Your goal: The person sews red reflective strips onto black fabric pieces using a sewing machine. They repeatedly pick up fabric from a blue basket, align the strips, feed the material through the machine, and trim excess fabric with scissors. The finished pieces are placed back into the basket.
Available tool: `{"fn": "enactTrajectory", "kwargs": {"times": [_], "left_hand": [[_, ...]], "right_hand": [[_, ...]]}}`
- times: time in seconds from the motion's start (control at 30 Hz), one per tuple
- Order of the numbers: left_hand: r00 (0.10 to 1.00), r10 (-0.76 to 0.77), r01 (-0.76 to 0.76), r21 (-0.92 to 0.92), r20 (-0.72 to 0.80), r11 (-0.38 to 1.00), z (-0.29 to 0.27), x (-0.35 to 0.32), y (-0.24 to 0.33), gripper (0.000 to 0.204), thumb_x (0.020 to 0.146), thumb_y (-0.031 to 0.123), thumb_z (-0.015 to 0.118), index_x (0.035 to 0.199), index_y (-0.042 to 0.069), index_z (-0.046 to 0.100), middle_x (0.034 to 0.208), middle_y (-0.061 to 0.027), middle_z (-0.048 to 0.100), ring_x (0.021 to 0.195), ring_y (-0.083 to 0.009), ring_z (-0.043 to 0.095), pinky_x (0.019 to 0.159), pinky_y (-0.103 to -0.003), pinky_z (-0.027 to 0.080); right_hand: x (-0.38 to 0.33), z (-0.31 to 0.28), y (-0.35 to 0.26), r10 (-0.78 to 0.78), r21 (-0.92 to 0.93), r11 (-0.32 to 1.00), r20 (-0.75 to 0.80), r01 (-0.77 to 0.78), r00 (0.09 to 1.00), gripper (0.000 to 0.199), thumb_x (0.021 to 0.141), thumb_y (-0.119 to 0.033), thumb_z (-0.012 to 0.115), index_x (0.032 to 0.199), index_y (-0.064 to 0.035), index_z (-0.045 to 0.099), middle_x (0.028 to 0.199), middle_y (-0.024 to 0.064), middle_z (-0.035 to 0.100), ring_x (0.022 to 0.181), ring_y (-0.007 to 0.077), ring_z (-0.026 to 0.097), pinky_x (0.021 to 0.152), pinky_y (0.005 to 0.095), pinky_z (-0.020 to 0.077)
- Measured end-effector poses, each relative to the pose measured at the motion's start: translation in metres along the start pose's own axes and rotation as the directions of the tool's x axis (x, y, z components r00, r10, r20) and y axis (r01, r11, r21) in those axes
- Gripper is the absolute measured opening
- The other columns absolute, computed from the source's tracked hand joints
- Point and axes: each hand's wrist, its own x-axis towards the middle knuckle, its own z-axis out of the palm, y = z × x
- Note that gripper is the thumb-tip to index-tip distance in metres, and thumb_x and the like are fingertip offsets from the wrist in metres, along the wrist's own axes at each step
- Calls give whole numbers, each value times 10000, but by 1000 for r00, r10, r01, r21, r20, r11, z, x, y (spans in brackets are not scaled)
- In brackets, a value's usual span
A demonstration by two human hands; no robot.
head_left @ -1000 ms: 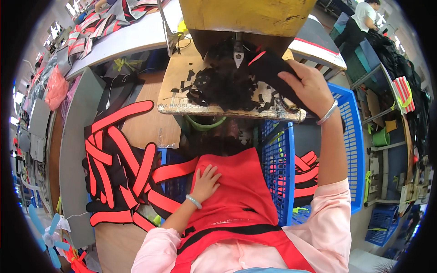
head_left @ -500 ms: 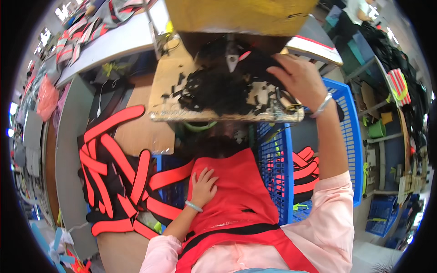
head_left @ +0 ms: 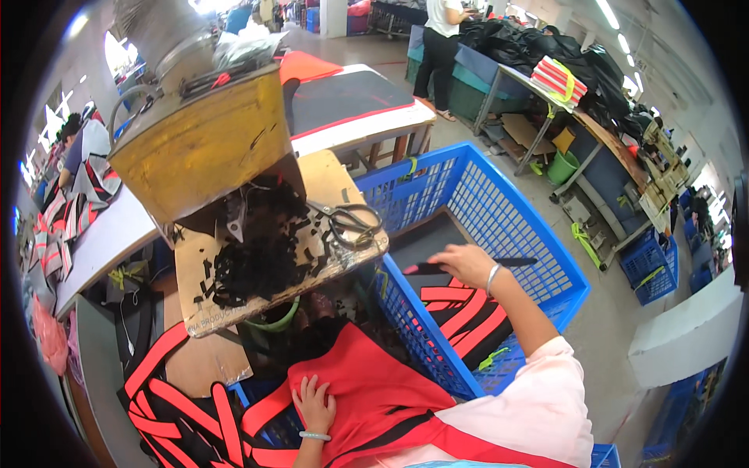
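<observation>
My right hand [head_left: 462, 265] is over the blue plastic basket [head_left: 573, 287], with its fingers closed on a dark strip [head_left: 511, 262]. The strip sticks out on both sides of the hand, and a bit of red shows at its left end. Below it, several red-and-black strips [head_left: 482, 331] lie stacked in the basket. My left hand [head_left: 314, 404] rests flat on the red apron [head_left: 370, 370] over my lap, fingers spread, holding nothing. More red-and-black strips [head_left: 187, 409] are heaped beside it at the lower left.
A yellow metal machine housing [head_left: 207, 144] stands over a wooden board [head_left: 324, 168]. Black scraps [head_left: 257, 261] cover much of the board, and scissors [head_left: 351, 226] lie at its right. Behind is a table [head_left: 390, 125]. A person [head_left: 441, 47] stands farther back.
My right hand has moved from beside the machine to above the basket, carrying the dark strip. The view has swung right; my left hand still lies on the apron.
</observation>
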Motion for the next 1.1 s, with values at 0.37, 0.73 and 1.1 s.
{"fn": "enactTrajectory", "kwargs": {"times": [0.37,0.73,1.1], "left_hand": [[999,20,-24,104,39,994,12,-1,-1,348,744,160,665,1092,161,645,1357,-79,505,1370,-329,354,1111,-598,215],[951,-185,267,362,-246,893,-83,-5,-39,377,819,231,642,1160,75,614,1431,-219,423,1363,-434,324,1073,-628,225],[573,-651,812,236,-498,534,-69,-138,-142,672,866,565,593,1265,26,579,1302,-208,557,1200,-410,513,1039,-484,385]], "right_hand": [[-175,226,77,548,-231,837,341,-497,764,488,874,-384,603,1274,-108,565,1183,177,630,1098,332,617,951,438,483],[-208,254,22,513,253,709,455,-658,728,448,920,-403,535,1235,-99,629,1163,185,658,1108,338,614,963,406,476],[-218,258,43,460,180,744,559,-643,689,434,923,-401,513,1214,-107,646,1196,152,657,1127,325,608,987,415,456]]}}
